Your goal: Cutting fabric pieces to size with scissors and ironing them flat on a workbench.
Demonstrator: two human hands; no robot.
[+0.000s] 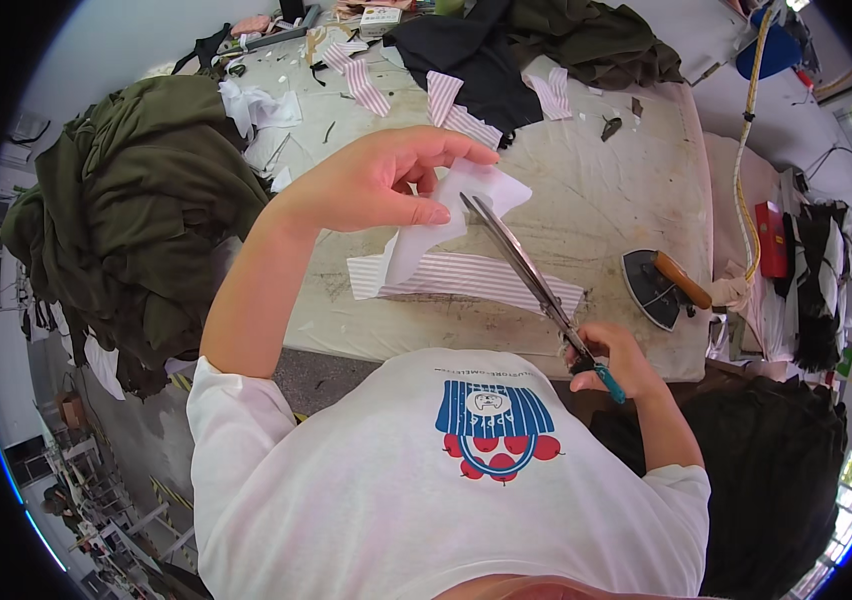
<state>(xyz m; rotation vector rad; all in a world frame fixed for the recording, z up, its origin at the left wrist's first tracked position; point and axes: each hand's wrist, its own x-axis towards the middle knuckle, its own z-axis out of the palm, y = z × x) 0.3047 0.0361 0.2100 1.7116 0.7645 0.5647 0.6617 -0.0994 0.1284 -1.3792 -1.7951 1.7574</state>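
Note:
My left hand [386, 180] pinches a thin white piece of cloth or interfacing [491, 187] between thumb and fingers, holding it above the table. In my right hand [611, 360] is a pair of long metal scissors [521, 262] with teal on the handle. Their blades point up and left, with the tips against the white piece. I cannot tell whether the blades are parted. Below them a pink-and-white striped fabric strip [476, 282] lies flat near the table's front edge, partly covered by the hanging white piece.
An iron [658, 290] with a wooden handle stands at the right edge of the cloth-covered table [626, 190]. Dark green fabric [136, 210] is heaped at the left. Black fabric [471, 60] and striped scraps [366, 85] lie at the back. A cord [748, 150] hangs at the right.

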